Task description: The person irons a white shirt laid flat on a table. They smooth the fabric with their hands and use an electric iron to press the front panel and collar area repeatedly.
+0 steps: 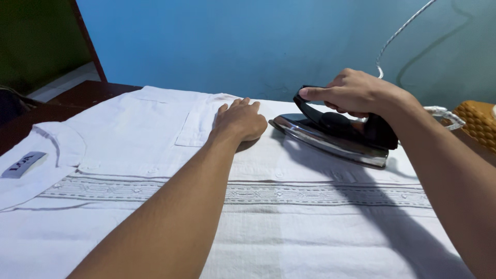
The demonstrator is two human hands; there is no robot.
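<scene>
On top of a white shirt [155,150] spread flat, the left hand [240,120] lies open, pressing cloth smooth. Just beside it, the right hand [354,93] is wrapped tight round the black iron [333,134] handle (metal side down), w/ its cord [400,32] going up.

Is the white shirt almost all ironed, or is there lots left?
Done: the white embroidered cotton shirt lies spread flat, and its near part looks smooth. In hand: the right hand grips the black-handled metal iron resting on the cloth, while the left hand presses down beside the chest pocket. Left: I can't tell; the collar end looks untouched.
</scene>
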